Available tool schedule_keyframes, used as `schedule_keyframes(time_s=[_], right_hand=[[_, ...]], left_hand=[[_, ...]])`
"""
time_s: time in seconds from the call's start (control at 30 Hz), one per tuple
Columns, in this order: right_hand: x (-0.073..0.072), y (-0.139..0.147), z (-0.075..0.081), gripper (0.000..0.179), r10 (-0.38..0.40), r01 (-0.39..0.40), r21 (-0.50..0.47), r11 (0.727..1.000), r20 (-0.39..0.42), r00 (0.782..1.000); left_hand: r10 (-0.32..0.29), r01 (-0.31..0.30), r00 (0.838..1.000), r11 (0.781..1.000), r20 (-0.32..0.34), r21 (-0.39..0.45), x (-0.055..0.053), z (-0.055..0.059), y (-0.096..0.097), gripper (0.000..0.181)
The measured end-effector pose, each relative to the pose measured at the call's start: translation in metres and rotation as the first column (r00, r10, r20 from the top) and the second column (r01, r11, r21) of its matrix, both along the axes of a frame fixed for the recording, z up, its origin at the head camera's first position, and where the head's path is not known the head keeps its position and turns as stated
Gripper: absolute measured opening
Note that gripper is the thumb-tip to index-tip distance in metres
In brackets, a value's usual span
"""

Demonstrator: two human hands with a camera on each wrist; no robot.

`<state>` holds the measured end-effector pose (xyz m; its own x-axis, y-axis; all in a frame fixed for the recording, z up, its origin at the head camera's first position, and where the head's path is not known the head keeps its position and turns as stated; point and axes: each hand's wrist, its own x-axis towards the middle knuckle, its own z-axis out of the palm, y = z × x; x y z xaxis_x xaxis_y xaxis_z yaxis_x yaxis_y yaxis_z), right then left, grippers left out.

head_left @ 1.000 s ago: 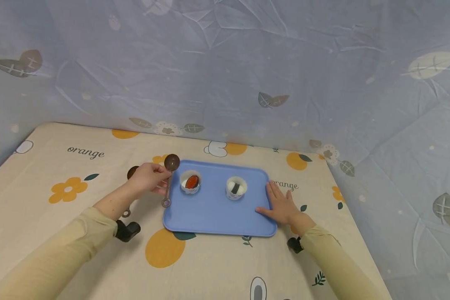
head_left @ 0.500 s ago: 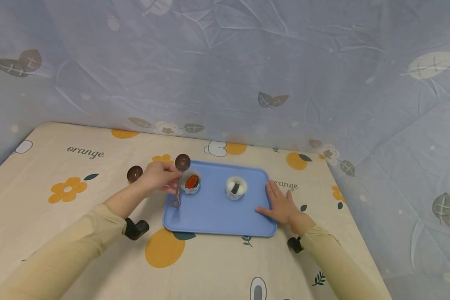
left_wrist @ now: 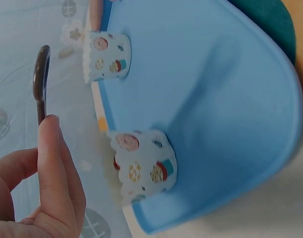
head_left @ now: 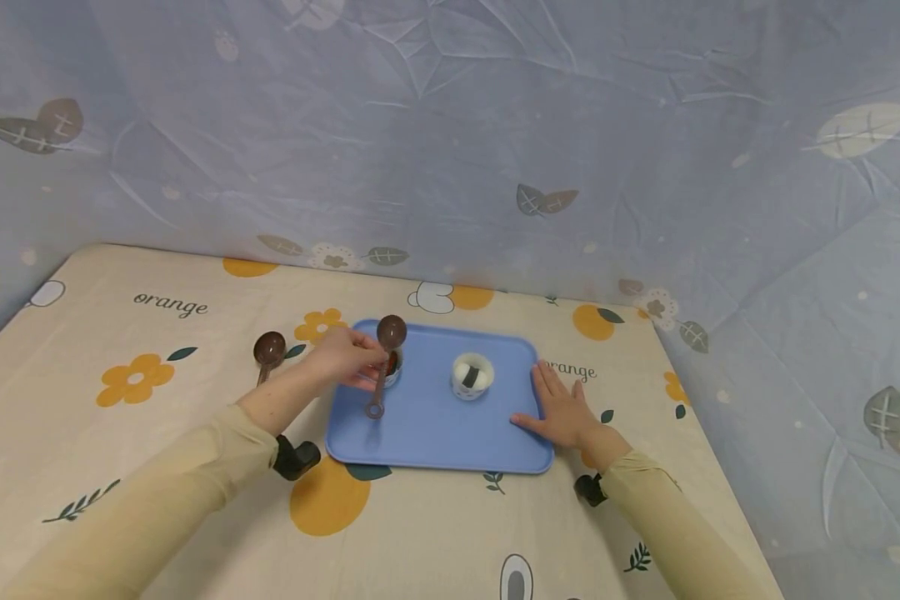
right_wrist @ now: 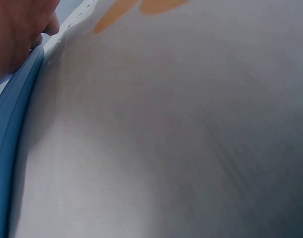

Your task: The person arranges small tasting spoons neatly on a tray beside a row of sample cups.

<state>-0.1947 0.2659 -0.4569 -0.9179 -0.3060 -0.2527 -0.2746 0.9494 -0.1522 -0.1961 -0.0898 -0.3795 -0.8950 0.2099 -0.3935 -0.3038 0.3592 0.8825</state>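
My left hand (head_left: 345, 357) pinches the handle of a brown spoon (head_left: 392, 332) with a round bowl and a ring at the handle's end. It holds the spoon in the air above the left part of the blue tray (head_left: 435, 442). Just below is a patterned paper cup (left_wrist: 149, 166); the hand partly hides it and the red-orange piece inside. A second such cup (head_left: 468, 392) stands on the tray, holding a white piece with a black strip (head_left: 471, 377). With fingers spread, my right hand (head_left: 562, 415) rests on the tray's right edge.
Another brown spoon (head_left: 270, 348) lies on the patterned tablecloth (head_left: 217, 367) left of the tray, its handle partly behind my left forearm. A grey-blue cloth wall (head_left: 450, 150) rises behind the table and along its right side.
My left hand has carried the spoon to the right, from the tray's left edge to over the left cup. The other spoon is now less covered. My right hand has stayed put.
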Motion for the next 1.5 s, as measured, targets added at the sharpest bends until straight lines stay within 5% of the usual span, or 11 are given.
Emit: schedule_keyframes(time_s=[0.3, 1.07, 1.5], right_hand=[[-0.001, 0.0, 0.001, 0.094, 0.004, -0.004, 0.0, 1.0, -0.007, 1.0], [-0.001, 0.0, 0.001, 0.093, 0.0, -0.001, 0.011, 1.0, 0.008, 1.0], [-0.002, 0.002, -0.002, 0.096, 0.012, -0.012, 0.002, 1.0, 0.004, 1.0]], left_hand=[[0.055, -0.055, 0.998, 0.998, -0.01, -0.002, 0.0, -0.009, 0.018, 0.024], [0.071, -0.066, 0.993, 0.996, -0.099, 0.062, 0.009, -0.027, 0.047, 0.011], [0.062, -0.064, 0.993, 0.998, -0.101, -0.016, 0.015, -0.03, 0.062, 0.018]])
